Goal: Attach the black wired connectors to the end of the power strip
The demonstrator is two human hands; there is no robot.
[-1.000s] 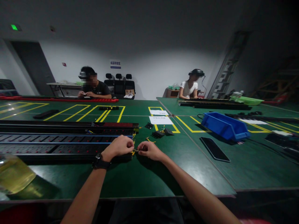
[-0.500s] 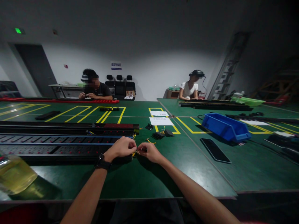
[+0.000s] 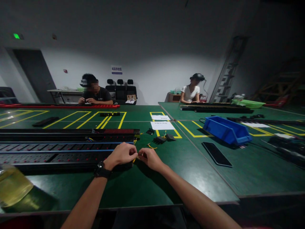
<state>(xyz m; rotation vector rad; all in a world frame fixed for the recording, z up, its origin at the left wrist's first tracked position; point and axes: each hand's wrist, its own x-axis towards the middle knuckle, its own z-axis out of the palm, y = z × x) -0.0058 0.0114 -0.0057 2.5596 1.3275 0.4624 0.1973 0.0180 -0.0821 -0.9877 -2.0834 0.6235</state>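
Note:
At the right end of a long black rail (image 3: 78,156) with red dots, my left hand (image 3: 122,154) pinches yellow wires (image 3: 134,160). My right hand (image 3: 149,158) meets it there, thumb and fingertips closed on the same small wires. The exact wire ends are hidden between the fingertips. A second black rail (image 3: 71,132) lies just behind, with yellow wires at its end. Beyond my right hand are a loose yellow wire (image 3: 152,146) and small black end pieces (image 3: 160,139).
A smartphone (image 3: 216,154) and a blue bin (image 3: 226,131) are to the right. A jar of yellow liquid (image 3: 14,187) stands at the near left. White papers (image 3: 163,125) lie mid-table. Two people (image 3: 95,92) sit across the table, each at long rails.
The camera view has shifted slightly, so the scene sits a little lower and further left. Both hands remain pinched together at the rail's end with only small finger movement.

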